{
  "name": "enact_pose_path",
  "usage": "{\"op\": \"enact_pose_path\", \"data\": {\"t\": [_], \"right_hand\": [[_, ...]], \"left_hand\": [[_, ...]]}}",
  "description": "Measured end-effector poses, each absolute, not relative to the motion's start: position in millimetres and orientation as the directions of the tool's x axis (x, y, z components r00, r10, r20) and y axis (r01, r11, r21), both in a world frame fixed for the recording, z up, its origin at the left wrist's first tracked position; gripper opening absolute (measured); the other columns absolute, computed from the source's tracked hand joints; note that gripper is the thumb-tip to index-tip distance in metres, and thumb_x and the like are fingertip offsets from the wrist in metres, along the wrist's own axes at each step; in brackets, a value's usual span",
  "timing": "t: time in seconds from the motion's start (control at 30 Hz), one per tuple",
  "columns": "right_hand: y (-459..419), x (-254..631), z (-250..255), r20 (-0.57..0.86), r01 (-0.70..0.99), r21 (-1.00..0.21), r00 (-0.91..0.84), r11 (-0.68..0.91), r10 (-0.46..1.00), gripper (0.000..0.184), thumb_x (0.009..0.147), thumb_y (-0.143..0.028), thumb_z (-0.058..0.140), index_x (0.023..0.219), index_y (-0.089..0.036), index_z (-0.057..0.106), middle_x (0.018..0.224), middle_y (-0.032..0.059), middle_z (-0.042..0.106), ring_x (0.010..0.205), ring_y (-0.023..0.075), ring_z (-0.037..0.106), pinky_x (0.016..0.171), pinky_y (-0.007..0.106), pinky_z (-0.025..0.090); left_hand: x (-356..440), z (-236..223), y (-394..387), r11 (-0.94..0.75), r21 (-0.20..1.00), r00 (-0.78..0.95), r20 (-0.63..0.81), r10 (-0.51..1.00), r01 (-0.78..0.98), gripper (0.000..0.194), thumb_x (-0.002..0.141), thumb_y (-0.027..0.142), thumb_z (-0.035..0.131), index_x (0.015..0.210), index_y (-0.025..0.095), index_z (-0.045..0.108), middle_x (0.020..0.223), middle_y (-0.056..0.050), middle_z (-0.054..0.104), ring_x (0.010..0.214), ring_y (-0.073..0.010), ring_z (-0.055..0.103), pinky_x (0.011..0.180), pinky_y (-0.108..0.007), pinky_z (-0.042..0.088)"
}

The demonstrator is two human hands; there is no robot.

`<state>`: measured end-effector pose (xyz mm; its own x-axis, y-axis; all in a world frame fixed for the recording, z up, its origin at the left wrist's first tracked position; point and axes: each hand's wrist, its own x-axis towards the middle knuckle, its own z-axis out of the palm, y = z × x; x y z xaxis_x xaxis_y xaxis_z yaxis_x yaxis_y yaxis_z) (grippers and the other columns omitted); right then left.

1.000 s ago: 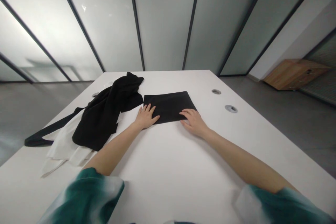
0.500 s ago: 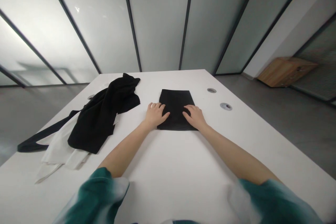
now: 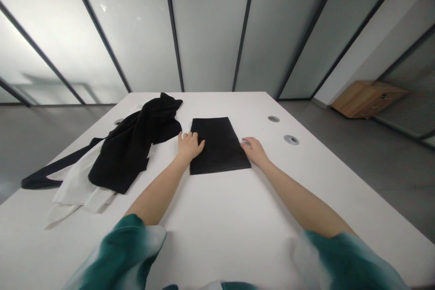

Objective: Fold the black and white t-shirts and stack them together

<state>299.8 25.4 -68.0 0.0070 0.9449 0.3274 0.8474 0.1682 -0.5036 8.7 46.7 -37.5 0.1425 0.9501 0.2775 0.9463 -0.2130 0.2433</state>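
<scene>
A folded black garment (image 3: pixel 219 147) lies flat on the table as a neat, slightly skewed rectangle. My left hand (image 3: pixel 189 146) rests over its left edge, fingers and thumb spread, with the thumb on the dark cloth. Beside the right edge is my right hand (image 3: pixel 254 150), its fingers loosely curved and apart, on or just above the tabletop; whether the fingertips touch the cloth I cannot tell. Both hands are open.
The white table (image 3: pixel 217 226) fills the foreground. At left lies a loose pile of clothing: a black garment (image 3: pixel 131 154) over white cloth (image 3: pixel 76 186). Two round grommets (image 3: pixel 291 140) sit at right. A wooden cabinet (image 3: pixel 367 99) stands on the floor beyond.
The folded black garment has shifted left and turned slightly. My left hand moved left with it, while my right hand came off its top to beside the right edge.
</scene>
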Motion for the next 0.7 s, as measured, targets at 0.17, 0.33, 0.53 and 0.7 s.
{"op": "enact_pose_path", "data": {"t": [0.17,0.33,0.53,0.7], "right_hand": [[25.0,296.4,-69.1,0.261,0.901,-0.422,0.014,0.101,0.965,0.03,0.091,-0.034,0.051,0.109,-0.023,0.073,0.117,0.0083,0.069,0.111,0.0255,0.059,0.097,0.038,0.044],[23.6,290.5,-67.5,0.252,0.93,-0.364,0.046,0.05,0.967,0.031,0.09,-0.04,0.054,0.107,-0.023,0.074,0.119,0.0105,0.067,0.109,0.0295,0.059,0.096,0.042,0.043],[35.8,290.4,-61.9,0.159,0.905,-0.42,0.144,-0.066,0.977,0.036,0.088,-0.048,0.054,0.103,-0.024,0.075,0.114,0.0112,0.069,0.108,0.0316,0.061,0.092,0.042,0.045],[64.3,285.2,-53.0,0.005,0.816,-0.575,0.083,-0.065,0.997,0.027,0.086,-0.045,0.056,0.09,-0.023,0.072,0.091,0.007,0.073,0.09,0.0239,0.067,0.079,0.033,0.049]], "left_hand": [[-11.2,-50.8,59.6,-0.035,0.281,-0.022,0.195,0.981,0.959,0.073,0.086,0.062,0.041,0.136,0.01,0.048,0.147,-0.025,0.044,0.139,-0.0448,0.034,0.113,-0.062,0.017],[-4.2,-51.9,61.5,-0.194,0.274,0.153,0.163,0.975,0.942,0.063,0.088,0.055,0.046,0.132,0.011,0.053,0.145,-0.021,0.049,0.138,-0.0379,0.037,0.116,-0.053,0.021],[-5.1,-49.9,68.3,-0.202,0.42,0.151,0.152,0.977,0.885,0.042,0.083,0.044,0.059,0.117,0.019,0.064,0.124,-0.013,0.065,0.119,-0.032,0.056,0.101,-0.043,0.044],[-8.4,-62.0,79.9,-0.205,0.738,0.155,0.137,0.978,0.643,0.041,0.084,0.035,0.061,0.121,0.018,0.059,0.106,-0.009,0.073,0.099,-0.0259,0.067,0.091,-0.04,0.051]]}}
